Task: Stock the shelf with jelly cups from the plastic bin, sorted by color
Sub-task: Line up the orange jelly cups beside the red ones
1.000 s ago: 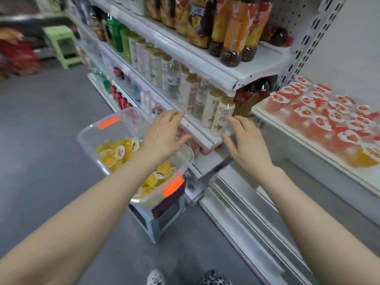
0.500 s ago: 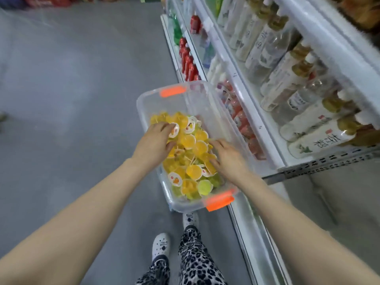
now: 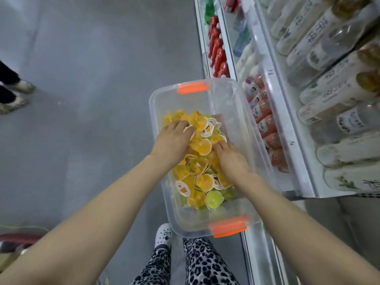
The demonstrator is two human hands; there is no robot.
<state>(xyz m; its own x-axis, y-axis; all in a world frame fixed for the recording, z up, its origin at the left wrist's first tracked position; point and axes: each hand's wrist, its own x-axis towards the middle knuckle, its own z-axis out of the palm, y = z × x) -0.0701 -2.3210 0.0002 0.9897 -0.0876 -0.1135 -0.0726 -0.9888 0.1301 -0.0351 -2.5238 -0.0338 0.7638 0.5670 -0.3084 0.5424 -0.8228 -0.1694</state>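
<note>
Head view shows the picking-up step. Inside the clear plastic bin with orange handles (image 3: 155, 112), the left hand (image 3: 172, 139) rests on the small yellow and orange jelly cups (image 3: 202, 146). The right hand (image 3: 233, 160) digs into the middle of the pile. The fingers (image 3: 185, 126) bend down among the cups, and it is too hard to tell if they hold any. Next they should grab cups of one colour and carry them to the white shelf (image 3: 287, 140), right of the bin.
</note>
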